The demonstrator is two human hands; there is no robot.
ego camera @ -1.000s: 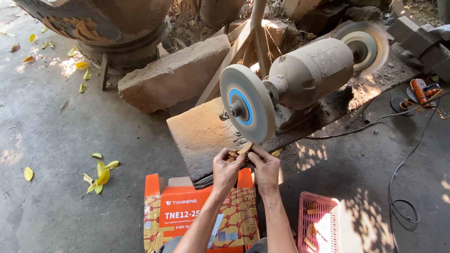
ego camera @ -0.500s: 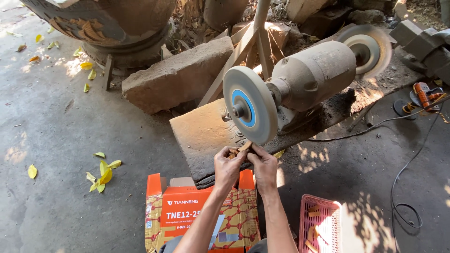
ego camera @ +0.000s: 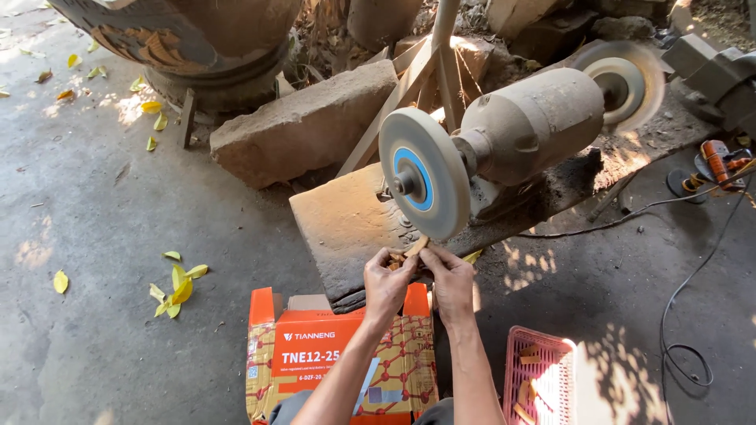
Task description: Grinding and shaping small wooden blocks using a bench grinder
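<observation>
Pressing a small tan wooden piece [ego camera: 415, 246] up against the lower rim of a round grey grinding wheel with a blue centre disc [ego camera: 424, 173], the person's left hand [ego camera: 387, 285] and right hand [ego camera: 451, 282] are both pinched shut around it; it seems the left also cups a few more small pieces, though they are too small to be sure. The fingertips sit just beside the wheel's edge, so a slip or a snag could, in my judgement, drag skin onto the abrasive or fling the little piece away. A black power cord [ego camera: 687, 315] loops loose on the concrete to the right, a likely tripping point.

Below the hands stands an orange rectangular cardboard box [ego camera: 315, 354] with white lettering on its front panel and a yellow side patterned with red lines. To its right sits a pink slatted plastic basket [ego camera: 543, 382] holding more tan wooden bits.
</observation>
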